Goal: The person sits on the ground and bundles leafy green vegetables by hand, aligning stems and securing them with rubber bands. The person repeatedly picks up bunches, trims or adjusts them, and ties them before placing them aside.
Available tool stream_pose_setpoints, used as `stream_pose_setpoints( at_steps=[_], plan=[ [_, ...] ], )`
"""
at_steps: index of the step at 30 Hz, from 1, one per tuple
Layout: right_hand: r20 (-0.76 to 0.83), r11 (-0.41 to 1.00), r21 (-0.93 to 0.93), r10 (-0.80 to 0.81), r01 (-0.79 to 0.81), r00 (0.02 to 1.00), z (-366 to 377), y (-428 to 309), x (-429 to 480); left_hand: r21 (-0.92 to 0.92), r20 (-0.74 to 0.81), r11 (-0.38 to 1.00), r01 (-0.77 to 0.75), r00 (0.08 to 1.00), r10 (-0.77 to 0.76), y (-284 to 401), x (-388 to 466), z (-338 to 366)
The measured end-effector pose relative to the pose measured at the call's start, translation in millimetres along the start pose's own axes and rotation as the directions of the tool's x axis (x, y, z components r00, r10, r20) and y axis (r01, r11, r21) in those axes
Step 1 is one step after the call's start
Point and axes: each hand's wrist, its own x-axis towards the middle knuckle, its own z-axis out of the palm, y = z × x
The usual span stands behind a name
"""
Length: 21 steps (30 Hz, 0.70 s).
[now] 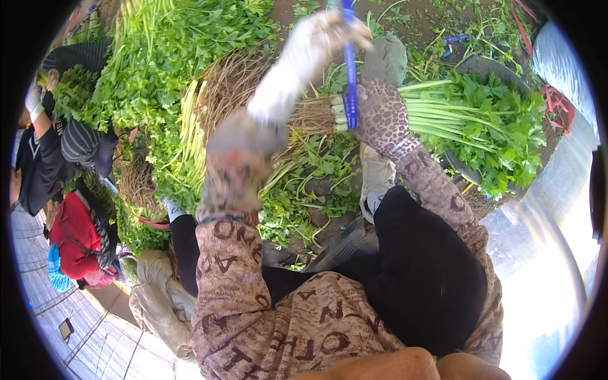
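Observation:
A celery bundle [441, 111] lies across in front of me, roots [311, 116] to the left and leaves to the right. Blue printed tape [350, 71] wraps its stem bases and runs upward out of view. My right hand [382, 111], in a leopard-print glove, grips the stems beside the tape. My left hand [327, 38], in a white glove and blurred by motion, is up at the tape's raised length; whether its fingers hold it is unclear. A pale shoe [377, 171] shows below the bundle, and a greenish rounded piece [387, 59] above it.
A large celery pile [190, 52] with roots covers the upper left. Loose leaves and stalks [327, 166] litter the soil. People [42, 142] work at the far left beside more celery. Red twine [558, 109] and plastic sheeting [565, 61] lie at the right.

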Motion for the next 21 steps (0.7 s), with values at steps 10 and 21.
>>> stream_pose_setpoints(
  at_steps=[10,21],
  plan=[
    [-0.011,0.998,0.062,0.026,-0.026,1.0,0,3,-3,-0.783,-0.093,0.547,0.295,0.815,-0.572,-148,-110,52],
    [0.255,0.71,0.665,0.075,-0.231,0.964,60,22,11,-0.098,0.204,0.946,0.308,0.937,-0.283,50,-98,79]
  ],
)
